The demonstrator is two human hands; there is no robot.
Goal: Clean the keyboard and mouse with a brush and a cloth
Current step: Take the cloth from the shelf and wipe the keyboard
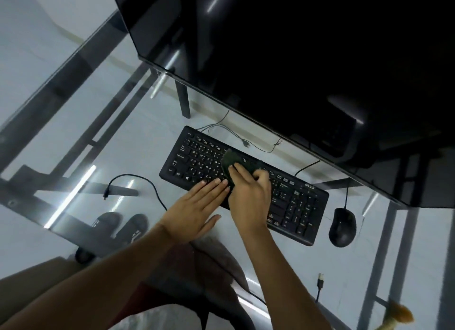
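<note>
Surface [73,157]: clear glass top on a dark metal frame, with strip-light glare across it. Pale floor [37,46] visible through the glass.

Monitor [295,59]: large, dark, switched off, overhanging the far right of the surface.

Keyboard [295,206]: black, lying diagonally on the glass below the monitor, thin cables trailing behind it.

Chair seat [209,268]: dark, seen under the near edge of the glass. Pair of black sandals [123,227] on the floor beneath the surface, left of the chair.

Left hand [197,206]: open, flat, fingers together, palm down on the glass with fingertips touching the keyboard's near edge.

Right hand [248,194]: closed over a dark green cloth [229,161], pressing it onto the middle keys.

Mouse [342,227]: black, corded, on the glass just right of the keyboard, not touching it.

Loose black cable [138,179]: curved on the glass left of the keyboard.

Brush [396,316]: tan bristles, at the bottom right corner, blurred, partly cut off by the picture edge.
</note>
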